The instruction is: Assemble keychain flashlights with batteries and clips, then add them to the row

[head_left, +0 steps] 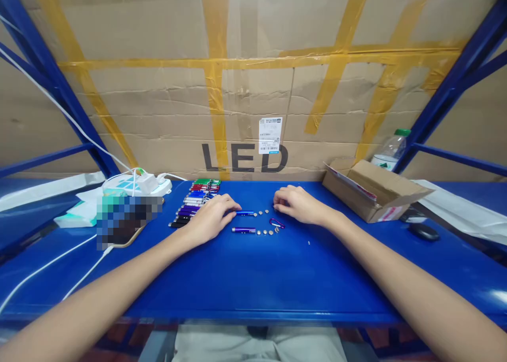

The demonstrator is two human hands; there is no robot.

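Note:
My left hand has its thumb and forefinger closed on the near-left end of a small blue keychain flashlight, which lies on the blue table. My right hand is curled, with its fingertips pinched together just above the tabletop; what they hold is too small and dark to make out. Between the hands, silver button cells lie beside the blue flashlight's right end. Closer to me are a purple flashlight, a row of several more button cells and a purple carabiner.
Several keychain flashlights, grouped by colour, lie left of my left hand. Further left are a phone, a power strip and cables. At right stand an open cardboard box, a bottle and a black mouse. Cardboard backs the table.

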